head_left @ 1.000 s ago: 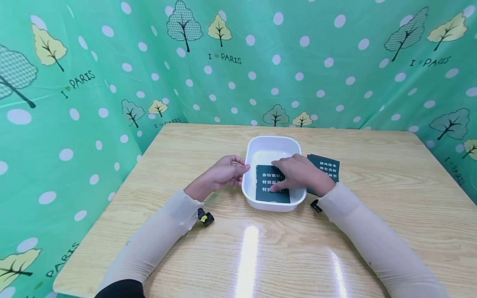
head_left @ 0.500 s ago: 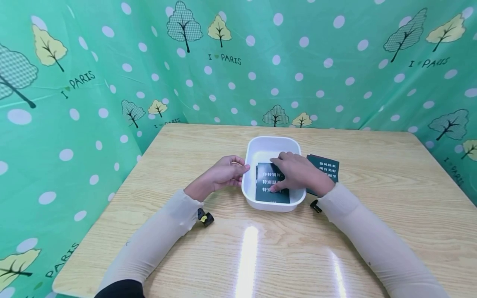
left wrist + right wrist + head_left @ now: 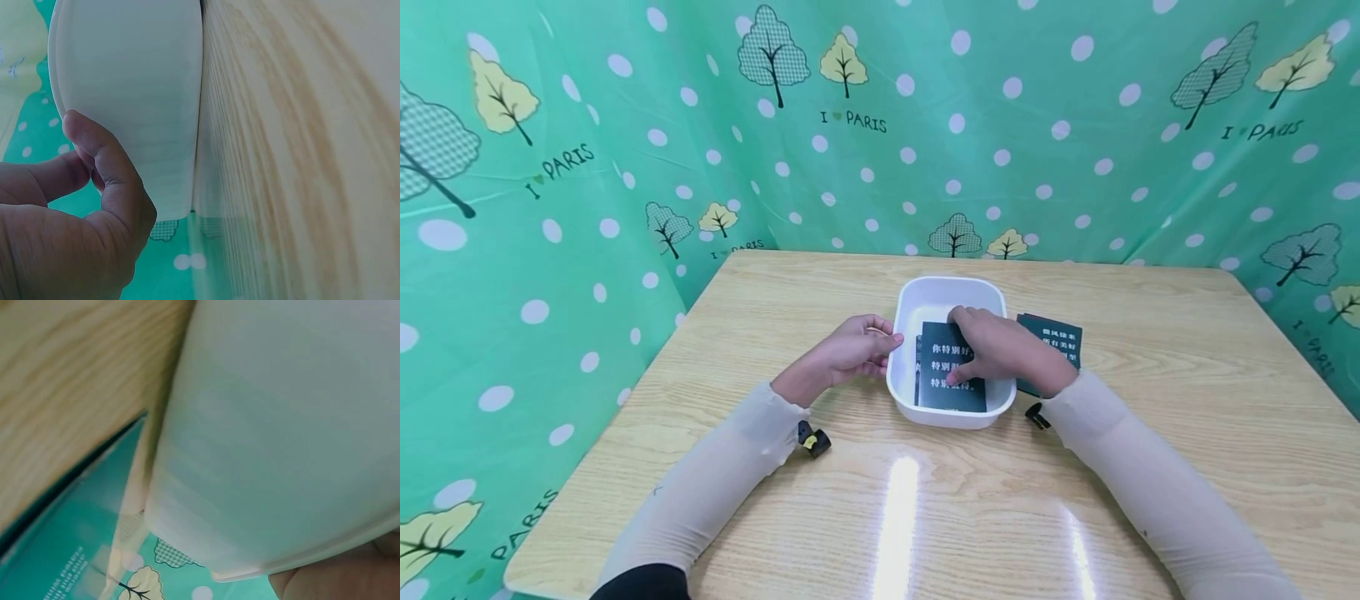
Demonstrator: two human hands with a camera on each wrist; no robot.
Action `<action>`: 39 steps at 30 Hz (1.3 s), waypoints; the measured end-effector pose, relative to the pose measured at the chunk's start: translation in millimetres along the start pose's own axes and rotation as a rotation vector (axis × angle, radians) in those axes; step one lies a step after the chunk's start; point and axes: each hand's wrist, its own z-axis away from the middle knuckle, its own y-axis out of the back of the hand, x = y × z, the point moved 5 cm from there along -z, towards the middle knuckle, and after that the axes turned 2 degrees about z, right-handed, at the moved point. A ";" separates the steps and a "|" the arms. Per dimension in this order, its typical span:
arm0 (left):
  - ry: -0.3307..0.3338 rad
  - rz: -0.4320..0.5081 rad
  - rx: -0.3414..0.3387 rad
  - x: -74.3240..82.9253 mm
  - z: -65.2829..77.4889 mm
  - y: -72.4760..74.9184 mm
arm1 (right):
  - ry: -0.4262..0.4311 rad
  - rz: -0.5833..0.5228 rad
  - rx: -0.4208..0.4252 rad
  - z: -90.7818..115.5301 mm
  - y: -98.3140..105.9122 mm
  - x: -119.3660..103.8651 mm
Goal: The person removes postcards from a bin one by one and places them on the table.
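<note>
A white plastic basin (image 3: 951, 292) stands on the wooden table. My left hand (image 3: 857, 346) holds its left rim, thumb at the edge and fingers against the outside; the left wrist view shows this hand (image 3: 94, 206) beside the basin wall (image 3: 137, 125). Reaching in over the right rim, my right hand (image 3: 1000, 346) grips a dark green card (image 3: 943, 396) with white Chinese characters, thumb on its face. Part of another dark card (image 3: 917, 371) shows beneath its left edge. In the right wrist view the basin wall (image 3: 281, 425) hides most of the hand.
More dark green printed cards (image 3: 1056, 329) lie stacked on the table (image 3: 1187, 375) just right of the basin, partly behind my right wrist. Black wrist-camera parts (image 3: 814, 439) show under the left sleeve. A green dotted curtain (image 3: 880, 183) hangs behind the table.
The card under my right hand has shifted slightly up and to the right, uncovering more of the card beneath it. My left hand stays at the rim.
</note>
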 end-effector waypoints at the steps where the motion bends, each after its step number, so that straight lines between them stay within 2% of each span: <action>1: 0.001 -0.001 0.001 -0.3 -0.1 -0.1 | 0.001 -0.021 -0.002 0.7 0.8 -0.4; 4: 0.004 -0.001 0.004 -0.1 -0.1 -0.5 | 0.029 -0.062 0.009 2.6 3.9 -2.1; 12: 0.011 -0.008 0.009 -0.4 -0.8 -0.2 | 0.167 -0.188 0.091 8.6 17.0 -10.0; 17: 0.010 -0.006 0.011 -0.5 -0.4 -0.6 | 0.207 -0.268 0.118 13.5 26.5 -14.0; 21: 0.012 -0.005 0.016 -0.3 -0.4 -0.8 | 0.205 -0.292 0.155 17.5 36.2 -14.8; 30: 0.025 -0.012 0.025 -1.7 -0.5 -0.2 | 0.150 -0.224 0.327 23.5 56.8 -6.2; 39: 0.015 -0.005 0.030 -0.3 0.4 -0.9 | 0.159 -0.207 0.482 35.1 78.7 0.4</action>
